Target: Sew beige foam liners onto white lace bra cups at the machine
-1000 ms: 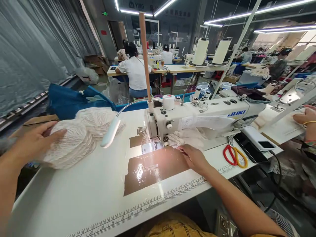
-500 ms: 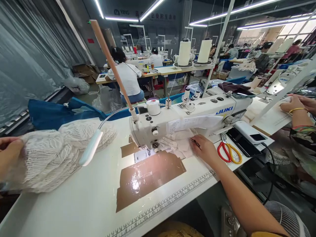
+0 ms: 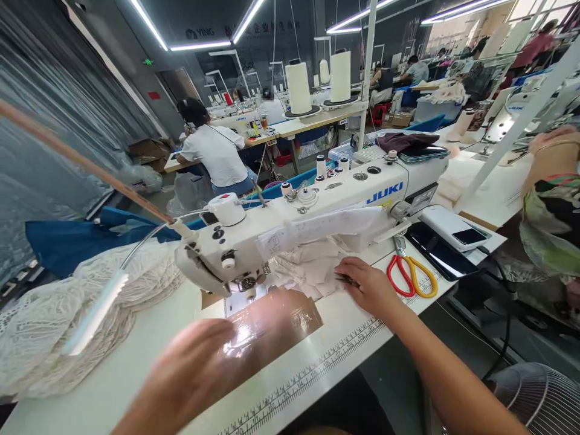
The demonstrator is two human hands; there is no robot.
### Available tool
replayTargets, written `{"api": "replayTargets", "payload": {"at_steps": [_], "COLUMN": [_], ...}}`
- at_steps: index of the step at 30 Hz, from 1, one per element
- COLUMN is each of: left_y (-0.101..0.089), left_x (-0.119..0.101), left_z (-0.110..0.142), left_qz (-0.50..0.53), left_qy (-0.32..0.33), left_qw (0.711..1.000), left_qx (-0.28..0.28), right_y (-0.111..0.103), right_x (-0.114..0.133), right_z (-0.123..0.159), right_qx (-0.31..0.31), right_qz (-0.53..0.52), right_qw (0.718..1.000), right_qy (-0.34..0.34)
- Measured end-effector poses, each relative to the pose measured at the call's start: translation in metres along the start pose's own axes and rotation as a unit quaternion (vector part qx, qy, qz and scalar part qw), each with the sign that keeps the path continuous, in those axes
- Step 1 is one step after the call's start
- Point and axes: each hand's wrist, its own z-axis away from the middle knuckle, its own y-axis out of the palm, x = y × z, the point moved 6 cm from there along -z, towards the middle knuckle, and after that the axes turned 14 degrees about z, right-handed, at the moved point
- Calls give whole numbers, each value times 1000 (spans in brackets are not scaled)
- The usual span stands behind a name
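Note:
My left hand (image 3: 193,359) is smeared by motion over the brown taped sheet (image 3: 290,323) in front of the sewing machine (image 3: 335,205); its fingers do not show clearly. Closed around a small dark pointed tool (image 3: 346,279), my right hand (image 3: 370,289) rests on the table by the machine's arm. The tool is mostly hidden in the fingers, so its kind is unclear. Pale cloth pieces (image 3: 306,269) lie crumpled beside that hand, under the arm. A pile of white lace pieces (image 3: 145,281) spreads over the table's left side, partly behind the lamp (image 3: 97,314).
Scissors with red and yellow handles (image 3: 411,275), a black phone (image 3: 439,251) and a white device (image 3: 453,226) lie to the right. A printed ruler (image 3: 308,374) runs along the front edge. Thread cones (image 3: 299,87) stand behind. A co-worker's arm (image 3: 550,163) is at far right.
My left hand has come from the lace pile at the far left to the brown sheet before the needle. My right hand stays by the cloth with the dark tool. The view has shifted.

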Motion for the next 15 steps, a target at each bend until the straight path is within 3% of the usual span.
{"api": "replayTargets", "payload": {"at_steps": [3,5,7,10,12,15], "left_y": [69,96,112,133,143,147], "left_x": [-46,-57,-48,-20,-1,20], "left_z": [-65,-111,-153,-198,-212,-215], "left_qz": [33,29,17,54,117,146], "left_qy": [72,78,19,-98,-184,-299], "left_qw": [996,996,1000,992,970,939], "left_qx": [51,32,4,62,104,91], "right_y": [10,19,27,31,30,29], "right_x": [9,14,18,17,16,16], "right_z": [-4,-3,0,3,4,4], "right_qx": [47,81,110,127,129,126], "right_qz": [21,50,82,107,106,99], "right_qw": [998,994,987,981,981,980], "right_qy": [-33,-57,-82,-97,-102,-114]}}
